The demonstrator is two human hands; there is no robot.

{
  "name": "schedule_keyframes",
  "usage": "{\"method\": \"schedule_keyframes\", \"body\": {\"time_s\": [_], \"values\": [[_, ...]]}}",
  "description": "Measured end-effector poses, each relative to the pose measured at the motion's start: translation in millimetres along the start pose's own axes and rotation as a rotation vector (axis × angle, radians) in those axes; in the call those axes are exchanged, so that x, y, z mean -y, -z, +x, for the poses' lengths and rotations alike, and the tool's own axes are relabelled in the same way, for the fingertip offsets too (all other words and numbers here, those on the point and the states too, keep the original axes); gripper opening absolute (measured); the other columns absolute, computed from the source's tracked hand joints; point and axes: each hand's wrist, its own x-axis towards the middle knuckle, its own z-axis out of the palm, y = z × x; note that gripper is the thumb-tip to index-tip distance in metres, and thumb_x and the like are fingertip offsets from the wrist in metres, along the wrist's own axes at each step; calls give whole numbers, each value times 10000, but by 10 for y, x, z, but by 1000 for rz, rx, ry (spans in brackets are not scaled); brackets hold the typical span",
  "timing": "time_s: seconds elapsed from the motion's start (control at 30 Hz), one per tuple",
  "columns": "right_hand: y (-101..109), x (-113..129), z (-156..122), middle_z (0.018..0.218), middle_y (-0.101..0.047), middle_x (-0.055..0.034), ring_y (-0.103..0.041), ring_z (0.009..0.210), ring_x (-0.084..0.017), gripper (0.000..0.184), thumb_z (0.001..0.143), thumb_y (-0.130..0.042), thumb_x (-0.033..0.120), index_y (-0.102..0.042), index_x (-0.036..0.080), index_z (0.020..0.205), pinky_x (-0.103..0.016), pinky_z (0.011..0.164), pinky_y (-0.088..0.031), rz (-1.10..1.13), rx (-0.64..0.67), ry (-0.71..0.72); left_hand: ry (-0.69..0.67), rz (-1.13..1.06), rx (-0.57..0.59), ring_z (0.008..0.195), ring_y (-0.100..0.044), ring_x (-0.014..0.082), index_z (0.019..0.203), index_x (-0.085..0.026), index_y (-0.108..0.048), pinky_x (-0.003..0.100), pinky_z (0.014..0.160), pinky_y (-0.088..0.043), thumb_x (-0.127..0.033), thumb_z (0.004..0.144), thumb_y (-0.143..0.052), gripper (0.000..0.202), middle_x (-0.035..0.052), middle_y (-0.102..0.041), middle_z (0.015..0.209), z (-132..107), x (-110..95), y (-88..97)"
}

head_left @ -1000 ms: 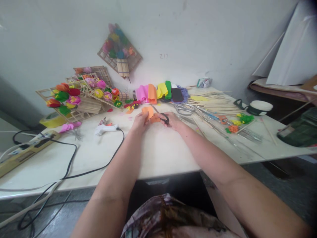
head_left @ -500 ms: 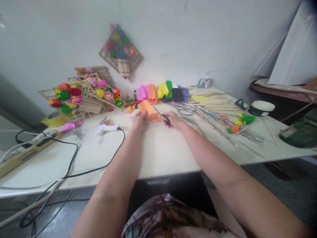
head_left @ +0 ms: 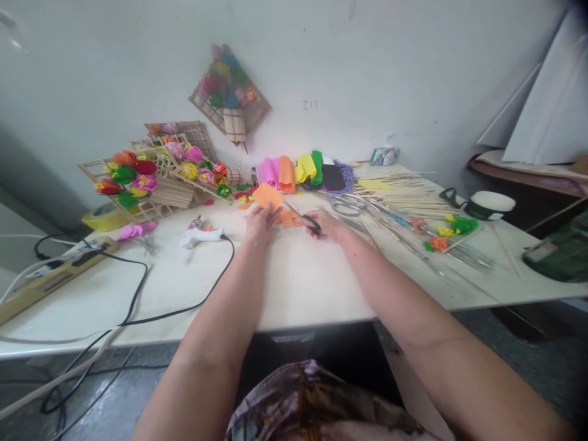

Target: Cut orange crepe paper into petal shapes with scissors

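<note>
My left hand (head_left: 261,225) pinches a piece of orange crepe paper (head_left: 267,195), which stands up above the fingers. Black-handled scissors (head_left: 313,225) are in my right hand (head_left: 326,226), fingers wrapped round the handles. Their blades point up and left, close against the paper's right edge; whether they are cutting into it I cannot tell. More orange paper (head_left: 289,218) lies on the table between the two hands. Just beyond, rolls of pink (head_left: 268,173), orange (head_left: 287,174), yellow (head_left: 305,169) and green crepe paper (head_left: 316,166) lie in a row.
A white glue gun (head_left: 202,237) with a black cord lies left, near a power strip (head_left: 59,275). Paper flowers on bamboo lattices (head_left: 133,180) stand behind it. To the right are bamboo sticks (head_left: 399,193), large scissors (head_left: 348,204), metal wires (head_left: 473,254) and a white-topped cup (head_left: 489,204).
The orange paper in my left hand has shifted slightly and its upper part now looks broader and rounder. My right hand still holds the scissors beside it. The view has turned a little left.
</note>
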Motion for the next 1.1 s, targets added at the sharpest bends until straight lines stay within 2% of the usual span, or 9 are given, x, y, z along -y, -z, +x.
{"method": "schedule_keyframes", "body": {"time_s": [0.3, 0.47, 0.8, 1.1], "values": [[-42, 2, -11, 422, -498, 53, -390, 302, -39, 236, 770, -637, 336, -528, 149, 674, -151, 305, -300, 11, 13, -10, 15, -8, 46, 802, -682, 149, 745, -113, -600, 274, 805, -542, -70, 777, -602, 54, 27, -647, 753, 5, 21, 13], [-54, -21, 5, 438, -502, 53, -392, 306, -38, 235, 773, -635, 341, -535, 146, 689, -148, 297, -294, 19, 29, -6, 26, -7, 73, 730, -675, 130, 731, -106, -611, 272, 773, -555, -59, 799, -558, 98, 31, -656, 741, -4, 28, 3], [-78, -7, 1, 438, -492, 60, -390, 312, -38, 233, 763, -645, 354, -548, 148, 715, -146, 297, -297, 30, 14, -15, 32, 27, 102, 694, -669, 126, 700, -108, -606, 259, 735, -557, -89, 789, -586, 93, 22, -637, 698, 13, 51, 20], [-95, -3, 4, 435, -487, 60, -397, 319, -39, 221, 762, -639, 341, -544, 149, 707, -148, 307, -293, 32, 13, -3, 40, 7, 58, 701, -671, 131, 695, -119, -587, 254, 728, -557, -97, 779, -605, 88, 13, -629, 684, 11, 48, 6]]}}
